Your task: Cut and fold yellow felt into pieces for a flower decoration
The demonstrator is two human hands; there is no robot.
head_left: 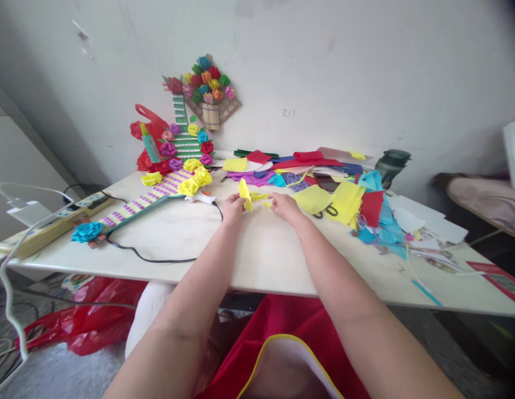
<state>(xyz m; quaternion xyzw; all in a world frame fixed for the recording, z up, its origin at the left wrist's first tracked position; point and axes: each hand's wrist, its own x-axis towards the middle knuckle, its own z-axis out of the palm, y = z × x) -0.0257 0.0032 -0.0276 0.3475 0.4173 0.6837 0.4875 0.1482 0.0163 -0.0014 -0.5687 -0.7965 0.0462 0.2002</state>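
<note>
My left hand (232,209) pinches an upright, folded piece of yellow crepe paper (245,195) above the middle of the table. To its right, my right hand (286,207) has its fingertips together at the end of a small yellow paper strip (259,196). Whether the strip joins the folded piece I cannot tell. A white glue gun (200,199) lies just left of my left hand, its black cord running behind my forearm. Yellow paper sheets (313,199) lie right of my right hand, with black-handled scissors (331,210) partly under them.
A striped guitar-shaped craft (152,195) with paper flowers lies at the left. Another flowered craft (186,145) leans on the wall beside a glue bottle (149,145). Coloured sheets (307,160) line the back, near a dark bottle (391,166). A power strip (53,221) sits at the left edge.
</note>
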